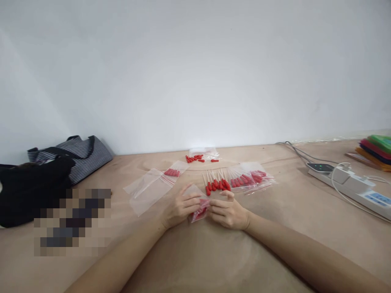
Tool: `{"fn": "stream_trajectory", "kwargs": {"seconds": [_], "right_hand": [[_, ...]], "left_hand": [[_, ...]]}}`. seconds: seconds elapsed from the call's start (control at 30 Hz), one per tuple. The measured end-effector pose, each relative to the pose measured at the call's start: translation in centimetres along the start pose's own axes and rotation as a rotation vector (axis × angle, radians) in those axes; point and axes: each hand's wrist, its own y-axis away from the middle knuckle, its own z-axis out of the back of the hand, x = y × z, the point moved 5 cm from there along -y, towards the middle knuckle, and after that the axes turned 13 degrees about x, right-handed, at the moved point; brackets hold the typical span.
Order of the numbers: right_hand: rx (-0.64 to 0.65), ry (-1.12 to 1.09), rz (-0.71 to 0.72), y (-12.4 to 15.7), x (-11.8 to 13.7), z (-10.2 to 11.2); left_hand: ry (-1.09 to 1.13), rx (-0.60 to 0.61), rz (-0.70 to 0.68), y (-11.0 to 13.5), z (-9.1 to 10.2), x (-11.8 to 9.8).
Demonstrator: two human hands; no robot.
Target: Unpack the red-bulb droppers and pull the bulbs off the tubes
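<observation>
My left hand [182,208] and my right hand [228,211] are close together at the front of the table, fingers closed on a small clear zip bag [198,215]. Red shapes show through its plastic; the fingers cover part of it. Just beyond the right hand lies a row of pale sticks with red bulb ends [216,184]. To their right, overlapping clear bags [252,186] hold more of these red-ended sticks. Left of my hands, flat zip bags [151,190] lie on the table, with several red ends [172,172] at their upper right.
Loose red pieces [194,158] lie near the wall beside another clear bag [206,152]. A white power strip [360,193] with cables stands at right, near coloured stacked items [377,150]. A striped bag [91,156] and black cloth [33,195] sit left, near a blurred patch.
</observation>
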Motion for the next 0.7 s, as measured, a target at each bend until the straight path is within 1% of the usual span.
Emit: {"fn": "stream_trajectory", "kwargs": {"seconds": [0.07,0.1,0.17,0.2,0.27,0.33,0.4,0.47,0.57,0.63,0.7], "right_hand": [[0.010,-0.092,-0.043,-0.2,-0.5,0.3],[0.020,-0.143,-0.074,-0.2,-0.7,0.4],[0.064,-0.254,-0.151,-0.1,-1.2,0.5],[0.094,-0.306,-0.194,0.0,-1.4,0.5],[0.158,-0.375,-0.288,0.2,-1.7,0.3],[0.208,-0.389,-0.378,0.3,-1.8,0.0],[0.233,-0.375,-0.453,0.4,-1.9,-0.4],[0.247,-0.357,-0.524,0.4,-1.8,-0.7],[0.275,-0.338,-0.630,0.6,-1.8,-1.0],[0.323,-0.339,-0.662,0.6,-1.7,-1.1],[0.391,-0.342,-0.652,0.4,-1.6,-1.4]], "left_hand": [[-0.033,0.045,-0.051,0.2,0.3,-0.2],[-0.050,0.067,-0.032,0.3,0.5,-0.2],[-0.074,0.134,0.103,0.7,1.0,0.2],[-0.072,0.193,0.183,1.0,1.2,0.4],[-0.045,0.348,0.304,1.7,1.2,0.6],[0.007,0.484,0.370,2.3,1.0,0.5],[0.061,0.567,0.404,2.6,0.7,0.1],[0.088,0.585,0.430,2.8,0.6,-0.3],[0.090,0.555,0.483,3.3,0.5,-0.7],[0.084,0.531,0.499,3.8,0.6,-1.0],[0.070,0.508,0.502,4.2,0.7,-1.2]]}}
